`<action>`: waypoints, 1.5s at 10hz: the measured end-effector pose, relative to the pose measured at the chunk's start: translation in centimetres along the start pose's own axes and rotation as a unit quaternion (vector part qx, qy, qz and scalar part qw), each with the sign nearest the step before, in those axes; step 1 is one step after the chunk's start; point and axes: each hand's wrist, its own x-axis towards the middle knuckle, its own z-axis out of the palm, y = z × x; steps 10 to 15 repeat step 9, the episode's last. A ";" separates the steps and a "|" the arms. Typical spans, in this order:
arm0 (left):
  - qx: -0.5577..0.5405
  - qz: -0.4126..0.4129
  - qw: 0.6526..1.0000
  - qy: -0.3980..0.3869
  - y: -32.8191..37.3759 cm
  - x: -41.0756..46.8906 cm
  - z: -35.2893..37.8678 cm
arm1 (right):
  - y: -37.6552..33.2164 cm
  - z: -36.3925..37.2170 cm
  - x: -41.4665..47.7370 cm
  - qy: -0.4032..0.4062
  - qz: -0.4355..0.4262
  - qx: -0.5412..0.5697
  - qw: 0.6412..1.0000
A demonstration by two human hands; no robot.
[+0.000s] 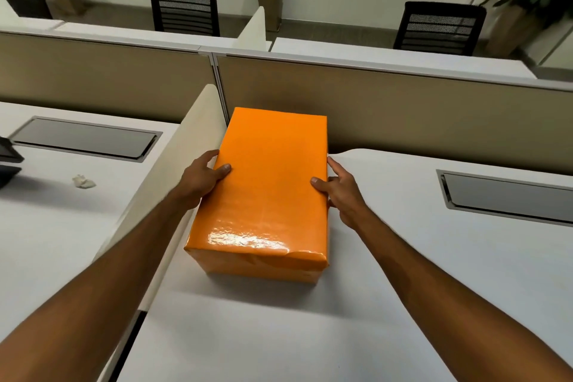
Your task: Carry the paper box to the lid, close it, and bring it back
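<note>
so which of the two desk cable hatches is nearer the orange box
The hatch on the right, set in the same desk the box sits on. The left hatch lies on the neighbouring desk, beyond the cream divider.

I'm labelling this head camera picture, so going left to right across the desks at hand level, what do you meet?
Crumpled paper scrap → cream divider panel → left hand → orange box → right hand → grey cable hatch in the right desk.
</note>
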 end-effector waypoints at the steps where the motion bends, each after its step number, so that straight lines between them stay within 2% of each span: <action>1: -0.005 -0.008 1.000 0.003 0.4 1.5 -0.5 | -0.2 0.8 1.2 -0.003 -0.007 -0.020 1.000; 4: 0.025 -0.004 0.999 0.028 0.4 1.7 -0.1 | -0.2 0.6 1.5 -0.005 0.010 -0.035 0.999; 5: 0.083 0.009 0.995 0.063 0.8 1.0 0.5 | -0.7 0.4 1.0 -0.003 0.022 -0.052 0.998; 6: 0.127 0.035 0.988 0.085 0.9 0.0 1.1 | -1.0 -0.1 0.3 -0.009 0.028 -0.078 0.997; 8: 0.230 0.141 0.958 0.102 1.5 -3.9 3.6 | -1.2 -3.0 -3.0 0.004 0.031 -0.138 0.990; 9: 0.232 0.185 0.948 0.114 1.8 -5.3 5.0 | -1.3 -4.2 -4.4 0.012 0.026 -0.157 0.987; 15: 0.232 0.185 0.948 0.114 1.8 -5.3 5.0 | -1.3 -4.2 -4.4 0.012 0.026 -0.157 0.987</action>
